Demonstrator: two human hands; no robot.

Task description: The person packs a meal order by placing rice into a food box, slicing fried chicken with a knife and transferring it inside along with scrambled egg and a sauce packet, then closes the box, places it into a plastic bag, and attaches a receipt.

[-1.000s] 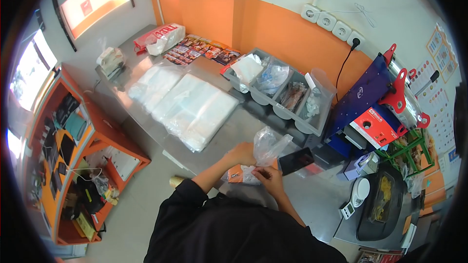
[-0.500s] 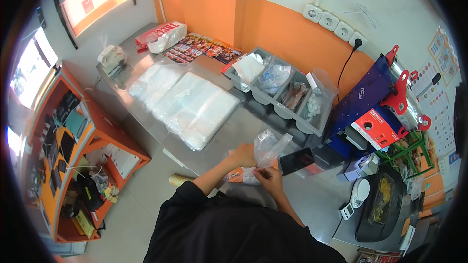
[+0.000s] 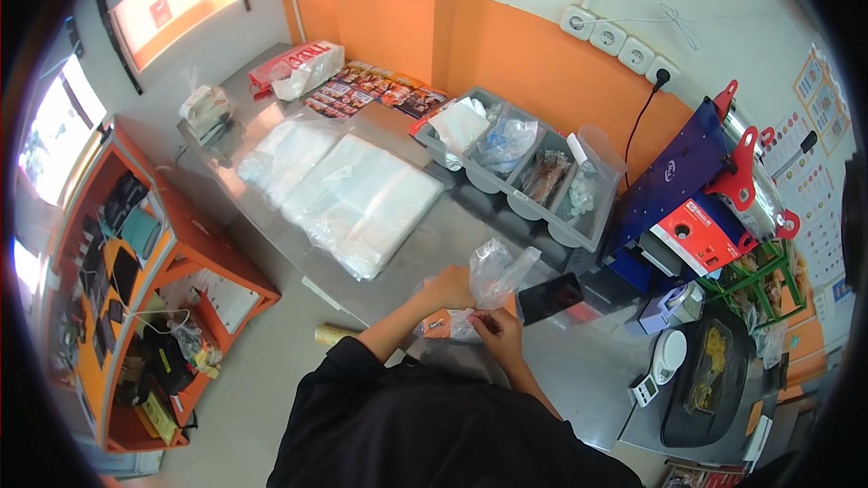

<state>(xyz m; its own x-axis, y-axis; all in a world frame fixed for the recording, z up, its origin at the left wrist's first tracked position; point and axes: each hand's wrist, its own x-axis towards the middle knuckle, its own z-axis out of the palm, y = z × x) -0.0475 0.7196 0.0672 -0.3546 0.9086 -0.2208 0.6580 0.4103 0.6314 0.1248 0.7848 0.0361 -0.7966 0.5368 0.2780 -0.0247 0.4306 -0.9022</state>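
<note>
A clear plastic bag (image 3: 499,276) stands crumpled at the table's front edge, and my left hand (image 3: 449,289) is closed on its left side. My right hand (image 3: 504,336) is just below the bag, its fingers curled together around small dark brown bits (image 3: 491,325) whose kind I cannot make out. Under and between both hands lies an orange and clear plastic packet (image 3: 438,324), partly covered by my wrists. To the right of the bag, a black phone-like slab (image 3: 551,298) rests flat on the metal table.
Stacks of clear plastic bags (image 3: 366,203) cover the table's left. Behind stands a grey divided bin (image 3: 515,183) with packets. A blue machine (image 3: 665,176), a white kitchen scale (image 3: 669,357) and a black tray (image 3: 737,398) are on the right. An orange shelf (image 3: 194,217) stands left.
The fingers of my right hand have turned slightly, showing more of the dark bits. My left hand and the bag have hardly moved.
</note>
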